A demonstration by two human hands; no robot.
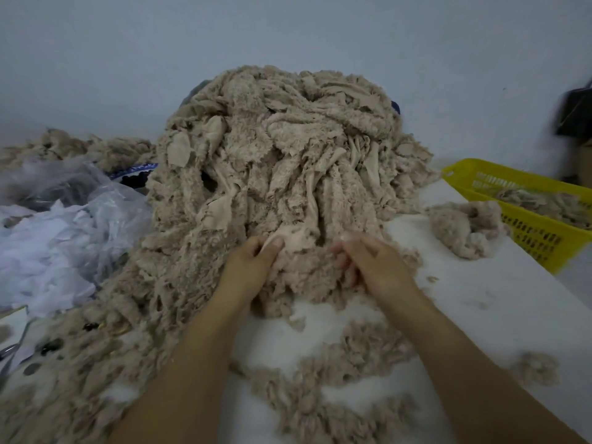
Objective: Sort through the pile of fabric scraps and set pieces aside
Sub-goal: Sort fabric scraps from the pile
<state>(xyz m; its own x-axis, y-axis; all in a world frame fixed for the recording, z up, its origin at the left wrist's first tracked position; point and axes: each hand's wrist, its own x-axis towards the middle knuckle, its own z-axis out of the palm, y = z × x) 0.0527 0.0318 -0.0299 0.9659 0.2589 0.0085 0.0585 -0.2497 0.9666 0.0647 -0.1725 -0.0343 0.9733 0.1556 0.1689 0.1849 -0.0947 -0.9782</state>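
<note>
A tall pile of beige fleecy fabric scraps [282,149] fills the middle of the white table [499,302]. At its near foot my left hand [253,264] pinches a smooth beige scrap [296,240] between thumb and fingers. My right hand [371,261] sits close beside it, fingers curled into the fluffy scraps at the pile's base. More loose scraps [336,379] lie spread between my forearms and to the left.
A yellow plastic basket [528,238] with some beige scraps stands at the right, a small clump of scraps [467,229] beside it. Clear plastic bags with white material [61,232] lie at the left. A dark object [576,110] hangs at the far right wall.
</note>
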